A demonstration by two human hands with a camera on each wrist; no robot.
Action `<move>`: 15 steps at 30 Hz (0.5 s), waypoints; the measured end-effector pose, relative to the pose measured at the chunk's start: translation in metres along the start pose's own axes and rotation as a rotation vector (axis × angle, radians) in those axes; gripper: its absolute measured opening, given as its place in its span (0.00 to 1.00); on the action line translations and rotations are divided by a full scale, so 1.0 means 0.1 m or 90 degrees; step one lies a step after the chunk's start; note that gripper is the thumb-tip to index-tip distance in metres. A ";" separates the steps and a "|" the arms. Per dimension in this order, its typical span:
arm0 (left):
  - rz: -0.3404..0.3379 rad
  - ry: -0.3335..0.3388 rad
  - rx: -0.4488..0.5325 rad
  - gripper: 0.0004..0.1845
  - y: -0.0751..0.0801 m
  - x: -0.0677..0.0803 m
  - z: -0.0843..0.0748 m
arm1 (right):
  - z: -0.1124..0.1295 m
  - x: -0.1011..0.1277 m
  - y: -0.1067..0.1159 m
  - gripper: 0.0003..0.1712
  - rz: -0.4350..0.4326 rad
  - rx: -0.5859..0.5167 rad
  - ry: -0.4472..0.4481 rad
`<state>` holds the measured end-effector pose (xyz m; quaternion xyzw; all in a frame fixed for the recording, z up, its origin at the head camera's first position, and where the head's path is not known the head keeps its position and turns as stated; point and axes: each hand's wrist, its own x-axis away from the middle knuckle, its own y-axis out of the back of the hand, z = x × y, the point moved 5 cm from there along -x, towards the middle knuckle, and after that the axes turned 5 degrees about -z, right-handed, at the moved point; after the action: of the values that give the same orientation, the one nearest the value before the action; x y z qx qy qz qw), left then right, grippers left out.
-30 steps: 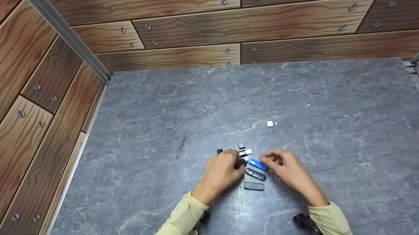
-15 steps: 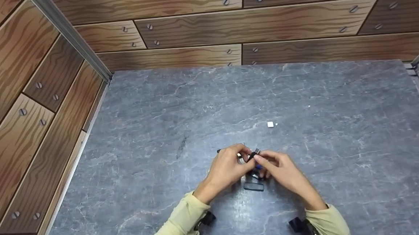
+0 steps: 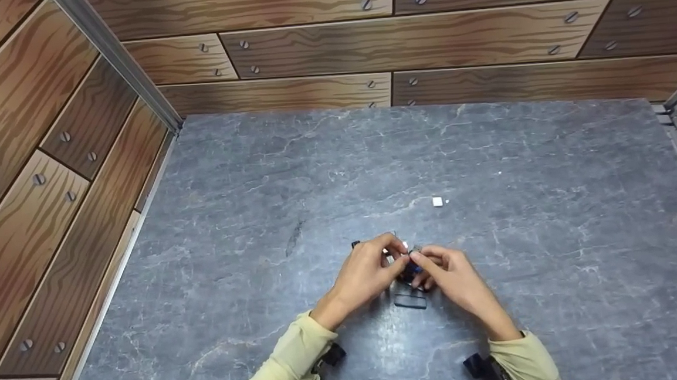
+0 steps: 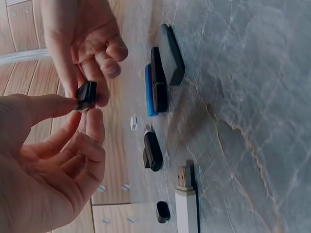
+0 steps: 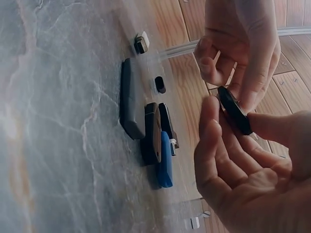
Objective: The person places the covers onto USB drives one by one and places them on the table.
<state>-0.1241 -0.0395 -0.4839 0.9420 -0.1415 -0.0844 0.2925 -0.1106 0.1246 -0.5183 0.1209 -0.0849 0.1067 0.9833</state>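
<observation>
Both hands pinch a small black USB stick, held up off the table. My left hand has thumb and fingertips on one end of the USB stick. From the other side, my right hand grips its long dark body between thumb and fingers, as the right wrist view shows. The plug end is hidden by the fingertips. Below the hands lie a blue stick, a dark stick and a grey stick, side by side. A black stick with a metal plug lies near them.
A white USB stick and a small black cap lie on the marbled table. Farther back sits a small white cap with a tiny white bit beside it. Wood-patterned walls bound the table.
The left hand has lifted the black USB stick from the group, and the right hand has come left to meet it. Its metal plug, visible half a second ago, has turned behind the fingers.
</observation>
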 end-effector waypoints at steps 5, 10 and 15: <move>0.003 0.020 0.025 0.06 0.01 -0.02 0.03 | -0.03 0.02 -0.08 0.20 0.068 0.004 -0.006; 0.025 0.041 0.044 0.08 -0.01 -0.03 0.09 | -0.04 0.05 -0.13 0.21 0.122 0.008 -0.003; 0.053 0.073 0.073 0.07 -0.03 -0.02 0.14 | -0.02 0.07 -0.15 0.21 0.137 0.037 0.003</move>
<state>-0.1285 -0.0437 -0.4973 0.9537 -0.1685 -0.0097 0.2490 -0.1002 0.1125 -0.5223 0.1396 -0.0921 0.2144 0.9623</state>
